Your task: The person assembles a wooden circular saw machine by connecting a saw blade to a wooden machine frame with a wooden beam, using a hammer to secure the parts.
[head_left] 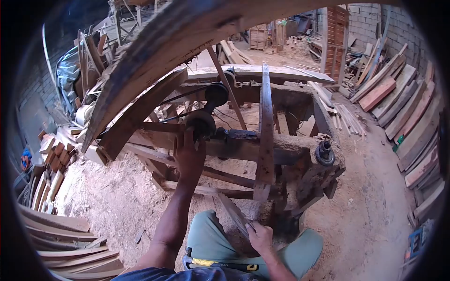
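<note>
My left hand (189, 154) reaches forward to a dark round pulley (201, 122) on the shaft of a wooden machine frame (234, 147). Its fingers and thumb close on the pulley's near lower rim. Low in front of my knees, my right hand (260, 236) grips the end of a flat wooden slat (233, 211), which slants up and away to the left. Across my lap lies a hammer (206, 263) with a black and yellow handle. A second pulley (216, 94) with a belt sits behind the first one.
A large curved plank (140, 65) arches over the frame's left side. One long narrow board (266, 126) lies across the frame. Stacked boards (412, 112) line the right, and curved pieces (75, 248) lie at lower left. Sawdust (112, 187) covers the floor.
</note>
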Motion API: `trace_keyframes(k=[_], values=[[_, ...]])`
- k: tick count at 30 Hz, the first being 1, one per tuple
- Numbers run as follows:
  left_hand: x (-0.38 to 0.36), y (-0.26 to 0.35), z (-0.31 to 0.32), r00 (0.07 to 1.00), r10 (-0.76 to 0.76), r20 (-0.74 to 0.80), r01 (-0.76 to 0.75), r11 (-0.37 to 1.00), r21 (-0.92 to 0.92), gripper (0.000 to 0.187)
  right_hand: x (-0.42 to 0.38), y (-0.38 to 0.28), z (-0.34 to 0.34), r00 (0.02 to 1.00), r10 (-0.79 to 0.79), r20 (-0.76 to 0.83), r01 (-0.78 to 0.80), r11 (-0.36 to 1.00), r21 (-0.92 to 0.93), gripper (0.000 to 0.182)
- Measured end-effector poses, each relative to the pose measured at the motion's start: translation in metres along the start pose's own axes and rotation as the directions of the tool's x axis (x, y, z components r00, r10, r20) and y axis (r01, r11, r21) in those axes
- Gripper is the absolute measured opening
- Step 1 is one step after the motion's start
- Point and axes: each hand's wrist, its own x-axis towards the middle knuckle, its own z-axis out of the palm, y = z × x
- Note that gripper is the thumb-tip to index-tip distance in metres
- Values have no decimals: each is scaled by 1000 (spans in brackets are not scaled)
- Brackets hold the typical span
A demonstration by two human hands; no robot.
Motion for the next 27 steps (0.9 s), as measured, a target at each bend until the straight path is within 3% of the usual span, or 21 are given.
trace_keyframes(k=[8,15,23,27], values=[[8,-21,-4,988,132,82,-129,991,-48,40,-13,-20,20,1000,14,-18,-15,997,-78,19],[9,-15,0,996,44,73,-38,995,-89,40,-11,-54,29,998,11,-59,-17,995,-100,20],[10,-19,5,996,84,26,-81,990,-113,39,-7,-72,33,989,-21,-144,11,998,-69,22],[6,-16,-5,990,128,61,-123,989,-86,41,-5,-75,26,998,30,-61,-34,998,-57,23]])
